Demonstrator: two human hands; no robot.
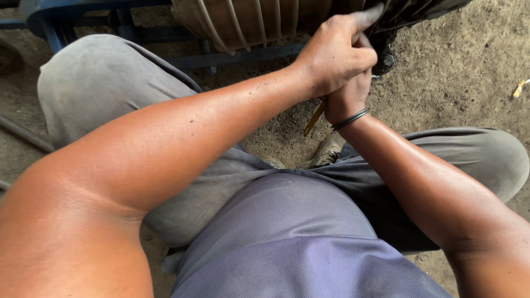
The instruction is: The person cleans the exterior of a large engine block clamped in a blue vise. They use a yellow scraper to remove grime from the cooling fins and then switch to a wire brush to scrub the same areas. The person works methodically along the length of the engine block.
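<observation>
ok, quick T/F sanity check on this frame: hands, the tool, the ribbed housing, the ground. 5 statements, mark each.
1. Both hands are bunched together at the edge of the ribbed housing. True.
2. The left hand lies under the right hand. False: the left hand is on top, covering much of the right.
3. A dark band circles the right wrist. True.
4. A yellowish tool handle sticks out below the hands. True.
5. The ground is clean tiled floor. False: it is bare dirt with scattered debris.
</observation>
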